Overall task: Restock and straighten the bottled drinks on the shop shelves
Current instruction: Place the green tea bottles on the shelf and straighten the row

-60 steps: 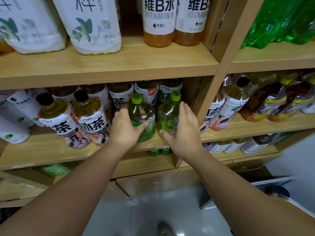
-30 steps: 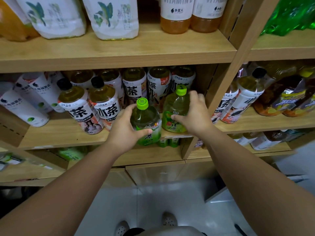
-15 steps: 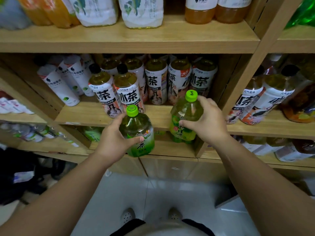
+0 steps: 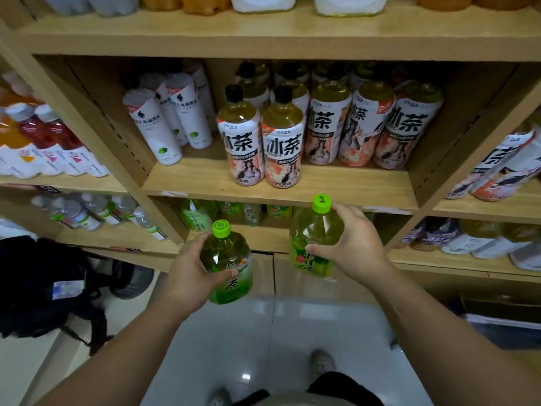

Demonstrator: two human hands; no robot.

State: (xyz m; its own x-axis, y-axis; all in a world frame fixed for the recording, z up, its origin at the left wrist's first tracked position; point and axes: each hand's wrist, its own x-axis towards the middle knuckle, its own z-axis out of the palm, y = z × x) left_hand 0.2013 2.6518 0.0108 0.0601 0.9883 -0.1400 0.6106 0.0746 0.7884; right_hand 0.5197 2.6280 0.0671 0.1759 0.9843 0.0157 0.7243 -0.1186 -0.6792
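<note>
My left hand (image 4: 190,276) grips a green tea bottle (image 4: 227,268) with a lime cap, held in the air in front of the lower shelf. My right hand (image 4: 354,247) grips a second green tea bottle (image 4: 314,238) of the same kind, a little higher and to the right. Both bottles are upright and off the shelves. Above them, the middle shelf (image 4: 336,189) carries iced tea bottles (image 4: 265,142) with white and pink labels, two standing forward of the rest. More green tea bottles (image 4: 199,215) stand on the lower shelf behind my hands.
White-labelled bottles (image 4: 164,121) stand at the left of the middle shelf. Red and orange drinks (image 4: 44,148) fill the left bay, more iced tea (image 4: 497,168) the right bay. A black bag (image 4: 41,285) lies on the floor at left. My shoes (image 4: 322,361) show on the grey tiles.
Both hands have lifted the two green bottles off the middle shelf and brought them down and towards me. The view has tilted down and shifted left.
</note>
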